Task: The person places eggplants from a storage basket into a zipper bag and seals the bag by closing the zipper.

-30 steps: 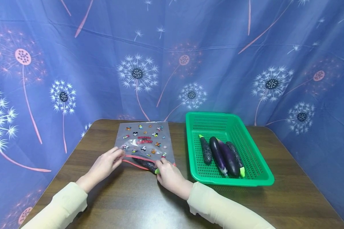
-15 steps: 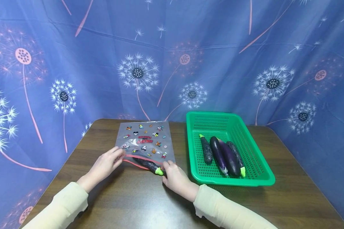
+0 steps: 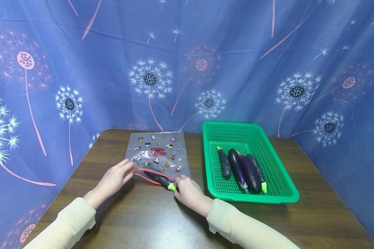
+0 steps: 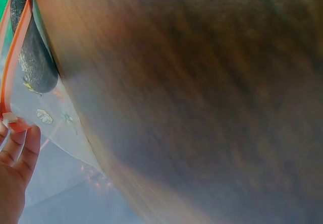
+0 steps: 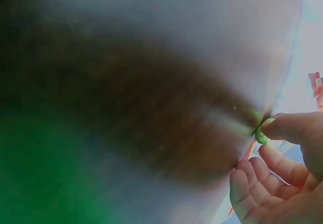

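A clear zip bag (image 3: 174, 148) with printed cartoon figures and a red zip edge lies flat, its mouth toward me. My left hand (image 3: 116, 176) pinches the left corner of that edge; the left wrist view shows the fingertips on the red strip (image 4: 15, 47). Partly inside the bag lies a dark speckled zucchini (image 3: 162, 180), its bright green stem end sticking out of the mouth. My right hand (image 3: 190, 193) is at this stem end, with thumb and forefinger at the green tip (image 5: 261, 135) in the right wrist view. The zucchini's far end is under the bag's film.
Right of the bag stands a green plastic basket (image 3: 210, 186). In it lie two purple eggplants (image 3: 237, 167) and two more dark speckled zucchinis (image 3: 224, 164). A blue dandelion-print cloth (image 3: 112, 86) hangs behind the wooden table (image 3: 137, 221).
My right hand first shifted right off the green stem end, then came slightly back left against it. The left hand has stayed at the bag's corner.
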`<state>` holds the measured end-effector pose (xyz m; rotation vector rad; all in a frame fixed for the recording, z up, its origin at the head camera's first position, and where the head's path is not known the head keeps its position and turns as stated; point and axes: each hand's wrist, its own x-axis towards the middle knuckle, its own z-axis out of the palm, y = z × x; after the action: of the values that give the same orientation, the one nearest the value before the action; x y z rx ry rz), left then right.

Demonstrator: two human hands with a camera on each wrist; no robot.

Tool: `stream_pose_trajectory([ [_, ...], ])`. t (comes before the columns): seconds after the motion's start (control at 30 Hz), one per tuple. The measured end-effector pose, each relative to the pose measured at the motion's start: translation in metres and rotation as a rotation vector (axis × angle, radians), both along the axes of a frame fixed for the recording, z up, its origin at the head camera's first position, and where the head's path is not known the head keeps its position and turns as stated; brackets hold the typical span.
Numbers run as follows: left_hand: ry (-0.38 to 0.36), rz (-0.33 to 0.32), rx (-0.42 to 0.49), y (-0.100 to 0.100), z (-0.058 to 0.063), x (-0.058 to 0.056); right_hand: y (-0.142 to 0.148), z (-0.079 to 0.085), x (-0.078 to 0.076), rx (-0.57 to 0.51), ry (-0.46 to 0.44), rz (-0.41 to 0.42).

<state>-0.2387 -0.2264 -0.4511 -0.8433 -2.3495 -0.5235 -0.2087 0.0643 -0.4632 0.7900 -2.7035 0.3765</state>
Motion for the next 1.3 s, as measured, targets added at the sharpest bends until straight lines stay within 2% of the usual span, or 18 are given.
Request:
stream_pose_trajectory([
  [0.17,0.011,-0.003,0.000,-0.001,-0.001,0.000,-0.003,0.002,-0.002,0.032,0.010,0.009],
  [0.47,0.016,-0.010,0.005,-0.001,-0.001,-0.002,-0.011,0.006,-0.003,0.023,0.040,0.033],
  [0.7,0.012,-0.008,0.009,-0.002,-0.002,-0.002,-0.016,0.006,-0.005,-0.017,0.074,0.047],
  [0.97,0.005,-0.017,0.006,-0.002,-0.001,-0.002,-0.018,0.008,-0.008,-0.065,0.136,0.108],
  [1.3,-0.006,-0.019,0.001,-0.002,-0.001,-0.003,-0.025,0.007,-0.012,-0.037,0.132,0.122],
])
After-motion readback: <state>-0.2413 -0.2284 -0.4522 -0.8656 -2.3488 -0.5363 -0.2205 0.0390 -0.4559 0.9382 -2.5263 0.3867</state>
